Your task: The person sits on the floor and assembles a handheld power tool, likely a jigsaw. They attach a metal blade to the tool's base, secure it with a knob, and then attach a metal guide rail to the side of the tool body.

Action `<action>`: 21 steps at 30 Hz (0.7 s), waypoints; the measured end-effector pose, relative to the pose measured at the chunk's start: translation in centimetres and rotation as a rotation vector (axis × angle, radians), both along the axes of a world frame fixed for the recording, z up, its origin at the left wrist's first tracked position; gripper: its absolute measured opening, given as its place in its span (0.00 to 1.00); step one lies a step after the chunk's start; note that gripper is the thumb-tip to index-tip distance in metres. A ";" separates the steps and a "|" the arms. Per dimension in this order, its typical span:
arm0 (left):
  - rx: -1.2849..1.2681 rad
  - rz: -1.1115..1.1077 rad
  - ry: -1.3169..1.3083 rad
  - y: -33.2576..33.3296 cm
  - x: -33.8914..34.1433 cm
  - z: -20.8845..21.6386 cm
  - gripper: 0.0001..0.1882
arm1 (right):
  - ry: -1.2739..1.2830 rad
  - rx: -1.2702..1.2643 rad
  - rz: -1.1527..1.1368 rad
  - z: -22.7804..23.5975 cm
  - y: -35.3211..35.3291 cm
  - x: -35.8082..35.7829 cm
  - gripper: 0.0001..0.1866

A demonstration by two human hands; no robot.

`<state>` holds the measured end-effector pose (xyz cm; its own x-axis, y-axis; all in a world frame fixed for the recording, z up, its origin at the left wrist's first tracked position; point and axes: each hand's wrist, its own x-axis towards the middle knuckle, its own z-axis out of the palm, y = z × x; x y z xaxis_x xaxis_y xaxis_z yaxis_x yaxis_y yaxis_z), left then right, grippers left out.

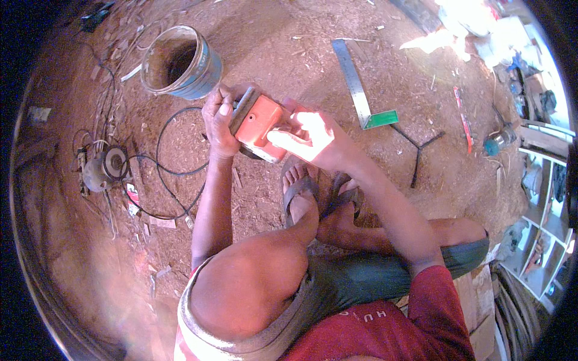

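Observation:
In front of me, above my feet, an orange box-shaped tool body [260,122] is held up off the ground. It has a small round hole in its face and a dark grey bar along its left side. My left hand [220,123] grips that left side, fingers wrapped over the bar with the thumb against it. From the right, my right hand [316,139] is closed at the body's lower right edge, thumb and fingers bent against it. Bright sunlight washes out these fingers, so whether they pinch a small part cannot be made out.
A blue-grey bucket [208,71] stands beyond my left hand. An angle grinder [103,168] and black cable [158,161] lie left. On the right are a try square [354,84], a three-armed black wrench [418,148], a red strip-like item [463,123] and a white shelf [539,219].

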<state>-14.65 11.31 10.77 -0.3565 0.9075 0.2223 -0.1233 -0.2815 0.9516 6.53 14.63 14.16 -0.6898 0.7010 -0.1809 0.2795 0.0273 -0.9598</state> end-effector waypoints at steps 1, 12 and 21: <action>0.011 0.002 0.009 -0.1 -0.1 -0.2 0.26 | -0.019 -0.149 0.070 1.9 0.7 -0.1 0.19; 0.017 -0.004 0.063 0.0 -0.3 -1.1 0.24 | 0.063 0.113 -0.003 -1.1 -0.4 0.0 0.20; -0.046 0.049 0.135 0.0 0.2 0.5 0.26 | -0.073 0.987 -0.035 -0.8 -1.6 0.4 0.18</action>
